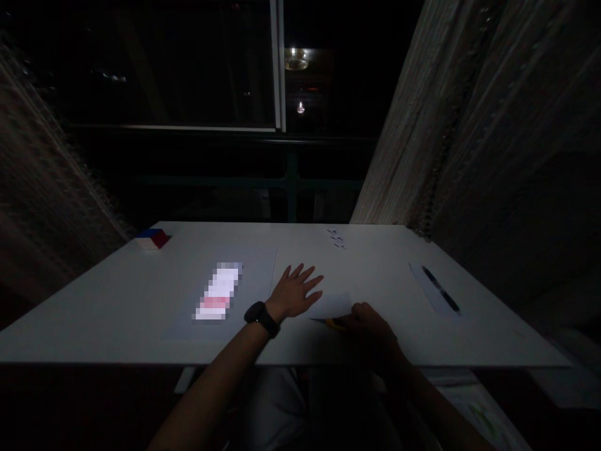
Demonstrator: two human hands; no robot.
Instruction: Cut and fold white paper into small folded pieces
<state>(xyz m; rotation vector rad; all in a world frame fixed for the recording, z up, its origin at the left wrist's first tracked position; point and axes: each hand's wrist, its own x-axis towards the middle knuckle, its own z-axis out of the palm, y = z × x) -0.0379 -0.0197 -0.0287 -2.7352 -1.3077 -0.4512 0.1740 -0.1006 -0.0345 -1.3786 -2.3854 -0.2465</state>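
My left hand [295, 291] is spread flat, palm down, just left of a small white piece of paper [334, 304], with its fingertips pointing up and to the right. A dark watch is strapped on that wrist. Closed round the handle of a pair of scissors [335, 324] is my right hand [370, 322], at the paper's lower right corner. The scissors have a yellow and black handle, and their pointed blade lies toward the left, along the paper's near edge. Dim light and my fingers hide most of the handle.
On the white table [389, 263], a blurred lit phone [218, 293] rests on a large sheet [258, 269] at left. A coloured cube [153, 238] sits at the far left corner. Several small dark pieces [336, 238] lie at the back; a pen [440, 289] lies across paper at right.
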